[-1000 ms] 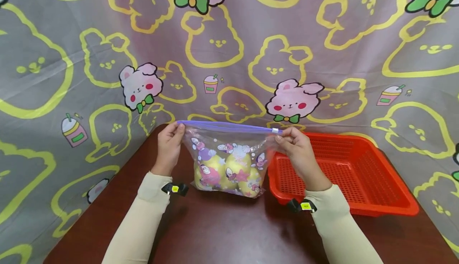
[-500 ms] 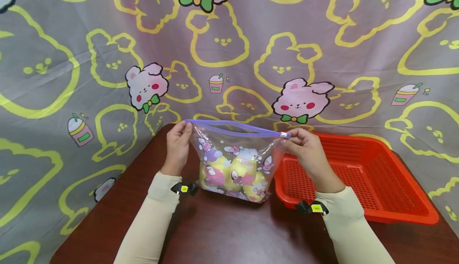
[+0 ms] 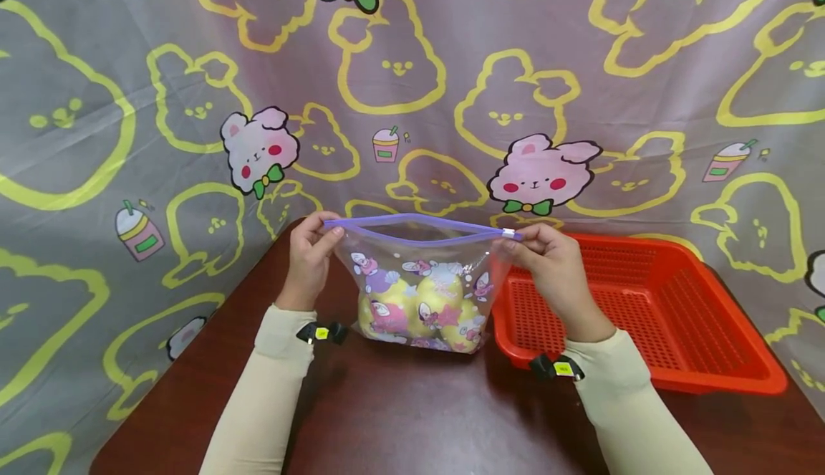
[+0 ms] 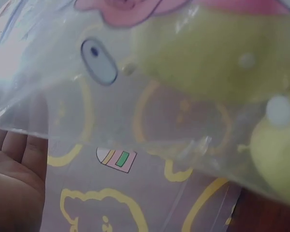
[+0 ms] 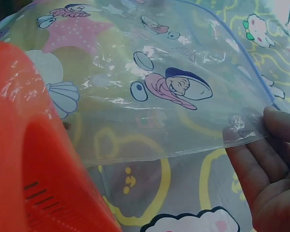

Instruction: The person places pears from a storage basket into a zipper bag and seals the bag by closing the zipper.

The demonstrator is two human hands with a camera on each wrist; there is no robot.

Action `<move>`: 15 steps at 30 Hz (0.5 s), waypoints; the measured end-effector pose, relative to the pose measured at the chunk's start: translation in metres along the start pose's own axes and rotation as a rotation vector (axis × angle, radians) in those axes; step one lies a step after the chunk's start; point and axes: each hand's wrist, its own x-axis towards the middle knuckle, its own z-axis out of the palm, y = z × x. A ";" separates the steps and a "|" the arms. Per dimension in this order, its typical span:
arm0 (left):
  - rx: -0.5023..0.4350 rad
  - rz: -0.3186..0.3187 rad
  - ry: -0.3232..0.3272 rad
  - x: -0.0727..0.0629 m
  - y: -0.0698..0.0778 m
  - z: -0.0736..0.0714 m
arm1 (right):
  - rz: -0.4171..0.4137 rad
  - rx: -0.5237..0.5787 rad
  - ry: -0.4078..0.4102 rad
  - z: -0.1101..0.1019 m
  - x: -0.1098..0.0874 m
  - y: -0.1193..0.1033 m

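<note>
A clear, cartoon-printed slider bag (image 3: 419, 303) hangs upright between both hands, with several round yellow fruits (image 3: 440, 290) inside. Its purple zip edge gapes in the middle. The white slider (image 3: 508, 233) sits at the right end. My left hand (image 3: 308, 260) pinches the upper left corner, thumb in front. At the upper right corner, beside the slider, my right hand (image 3: 556, 274) pinches the edge. In the left wrist view, the bag's clear side (image 4: 111, 111) covers part of the left hand (image 4: 14, 179). Thumb and fingers of the right hand (image 5: 270, 174) meet at the bag's corner in the right wrist view.
A red perforated plastic basket (image 3: 728, 378) stands right of the bag, partly behind the right hand and forearm. The dark brown table (image 3: 399, 418) lies beneath. A cartoon-printed cloth (image 3: 425, 124) hangs behind the table and along its left.
The bag's mouth has gone from nearly closed to a visible gap. Both hands keep their corners; the bag dipped at its right side, then levelled. The head view has shifted slightly.
</note>
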 end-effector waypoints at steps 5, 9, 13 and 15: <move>0.045 0.003 -0.048 0.001 0.004 0.001 | -0.014 0.023 0.029 -0.001 -0.001 0.000; 0.064 0.022 -0.122 0.000 0.011 0.001 | -0.003 0.027 0.025 -0.002 -0.003 0.001; 0.106 0.047 -0.173 0.000 0.022 0.003 | -0.003 0.011 0.017 -0.002 -0.001 0.002; 0.171 0.059 -0.183 0.000 0.027 0.004 | -0.004 0.002 0.016 -0.002 0.001 0.001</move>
